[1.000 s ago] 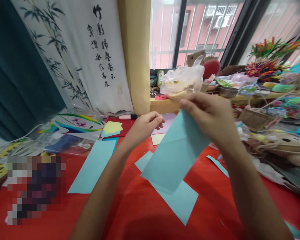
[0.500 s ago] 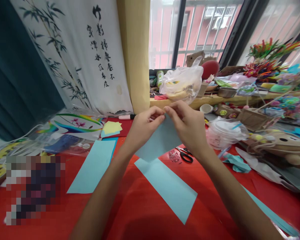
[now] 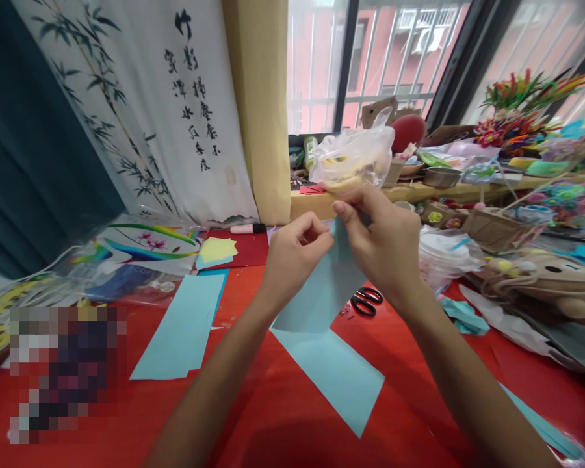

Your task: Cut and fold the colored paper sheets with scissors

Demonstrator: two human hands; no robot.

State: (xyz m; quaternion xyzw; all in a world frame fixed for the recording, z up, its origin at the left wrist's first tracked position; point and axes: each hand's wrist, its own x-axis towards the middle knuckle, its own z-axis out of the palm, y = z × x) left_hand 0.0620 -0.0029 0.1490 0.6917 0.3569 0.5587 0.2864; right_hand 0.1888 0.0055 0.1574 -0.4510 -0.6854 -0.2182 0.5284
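A sheet of light blue paper (image 3: pixel 316 296) hangs upright over the red table, its lower edge overlapping another light blue sheet (image 3: pixel 336 380) that lies slantwise there. My left hand (image 3: pixel 297 257) is closed, pinching the raised paper near its upper left edge. Higher up, my right hand (image 3: pixel 387 244) grips the top corner between thumb and fingers. Black-handled scissors (image 3: pixel 367 301) lie beyond the paper, beside my right wrist, with their blades hidden. To the left of my left forearm rest more light blue sheets (image 3: pixel 180 331).
Yellow paper pieces (image 3: pixel 218 251) and a pink marker (image 3: pixel 247 229) lie at the back left. Crumpled blue paper (image 3: pixel 465 317), a plush toy (image 3: pixel 550 286) and plastic-wrapped cups (image 3: pixel 443 250) crowd the right. A white plastic bag (image 3: pixel 353 159) stands on the windowsill.
My hands have moved apart slightly, the right one going right and the left a little lower. The held paper has shifted right and tilted, covering the scissors' blades.
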